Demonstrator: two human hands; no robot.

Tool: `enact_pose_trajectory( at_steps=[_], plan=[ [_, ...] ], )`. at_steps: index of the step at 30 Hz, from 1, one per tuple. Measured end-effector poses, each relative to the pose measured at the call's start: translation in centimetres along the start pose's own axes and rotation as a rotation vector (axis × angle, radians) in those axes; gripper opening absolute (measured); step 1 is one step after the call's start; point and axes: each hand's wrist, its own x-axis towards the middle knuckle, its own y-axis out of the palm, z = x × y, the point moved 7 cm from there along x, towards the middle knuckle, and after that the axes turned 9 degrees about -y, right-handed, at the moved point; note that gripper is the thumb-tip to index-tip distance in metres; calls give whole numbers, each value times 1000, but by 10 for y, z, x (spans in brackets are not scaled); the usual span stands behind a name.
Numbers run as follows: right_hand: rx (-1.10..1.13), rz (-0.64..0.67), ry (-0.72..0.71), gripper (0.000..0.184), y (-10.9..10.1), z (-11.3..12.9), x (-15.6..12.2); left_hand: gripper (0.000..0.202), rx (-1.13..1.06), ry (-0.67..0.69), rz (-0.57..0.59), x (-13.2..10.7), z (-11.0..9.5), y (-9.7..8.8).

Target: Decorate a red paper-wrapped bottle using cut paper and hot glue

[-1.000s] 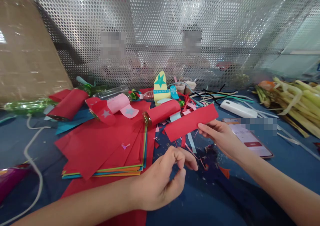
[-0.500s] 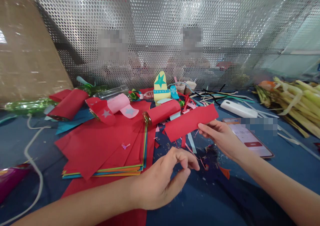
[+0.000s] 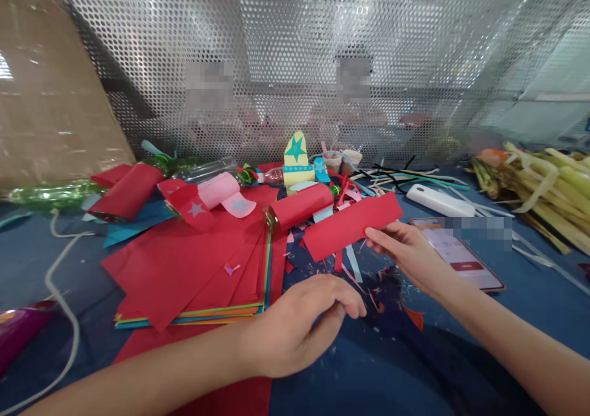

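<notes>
My right hand (image 3: 405,250) pinches one end of a red paper strip (image 3: 353,224) between thumb and fingers and holds it above the table. My left hand (image 3: 318,321) hovers below and left of the strip, its fingers loosely bent, with nothing seen in it. Left of that hand lies a stack of coloured paper (image 3: 184,268), red sheets on top. Just behind the strip is a bottle wrapped in red paper (image 3: 302,207). Paper scraps (image 3: 353,262) are scattered under the strip. A dark, blurred object (image 3: 391,299) lies between my hands.
A phone (image 3: 461,259) and a white device (image 3: 440,201) lie at right, near corn husks (image 3: 530,182). Decorated bottles (image 3: 133,185) and a yellow paper piece with a star (image 3: 295,158) stand behind the paper. A cardboard box (image 3: 55,84) and perforated metal wall (image 3: 286,47) border the table.
My left hand has turned slightly, its fingers curling further down and the thumb tucking behind them. My right hand and the red strip have stayed in place.
</notes>
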Motion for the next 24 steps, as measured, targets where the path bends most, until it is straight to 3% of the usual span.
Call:
enact_pose_trajectory(
  at_steps=[2, 5, 7, 8, 9, 11, 13, 15, 18, 24],
  plan=[
    [15, 8, -13, 30, 1, 3, 0, 20, 45, -14, -88, 4, 5, -12],
    [74, 23, -43, 30, 4, 11, -2, 21, 57, -177, -339, 7, 26, -40],
    [121, 37, -44, 30, 6, 16, -5, 18, -18, -278, -505, 6, 42, -56],
    [137, 44, -36, 30, 6, 18, -6, 25, -101, -316, -547, 6, 48, -60],
    [153, 56, -16, 30, 7, 18, -8, 37, -203, -356, -545, 7, 55, -60],
    [192, 127, 51, 28, 12, 14, -11, 55, -464, -481, -428, 10, 66, -48],
    [189, 262, 103, 26, 20, 10, -15, 56, -727, -645, -237, 10, 73, -26],
    [83, 356, 79, 23, 25, 9, -17, 52, -873, -755, -121, 7, 74, -10],
    [-96, 295, -20, 26, 22, 12, -11, 43, -824, -755, -182, 5, 78, -9],
    [-137, 154, -40, 31, 14, 13, -4, 36, -678, -718, -296, 4, 83, -16]
  ],
)
